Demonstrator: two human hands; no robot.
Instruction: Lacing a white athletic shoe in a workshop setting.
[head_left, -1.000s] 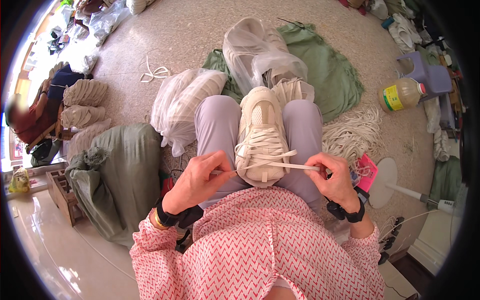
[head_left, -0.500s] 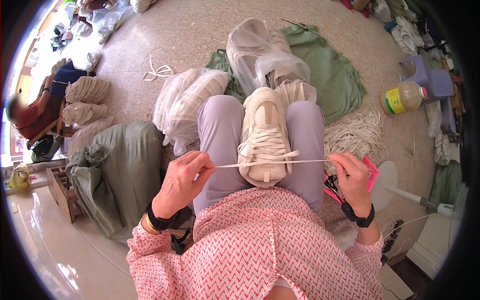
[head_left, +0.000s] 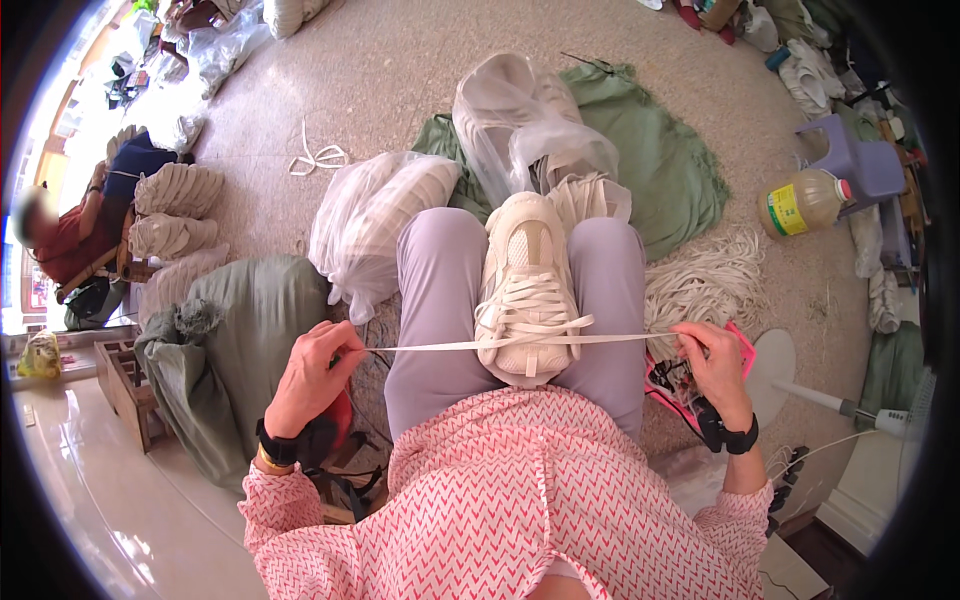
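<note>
Note beige shoe [head_left: 525,270] midway between the fingers of left hand [head_left: 310,378] and right hand [head_left: 718,370], both pinched firmly on taut white lace [head_left: 427,347] crossing between them, with possible twisting of the shoe from uneven pull, or slippage through too light a grip.

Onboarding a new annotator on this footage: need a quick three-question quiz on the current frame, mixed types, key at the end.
1. What are the left hand and right hand each pinching?

2. True or false: the shoe sits between the person's knees.

3. Where is the heap of loose laces?
A) To the left of the knees
B) To the right of the knees
C) On the person's lap

Key:
1. Pale lace ends, one in each hand
2. True
3. B
</note>
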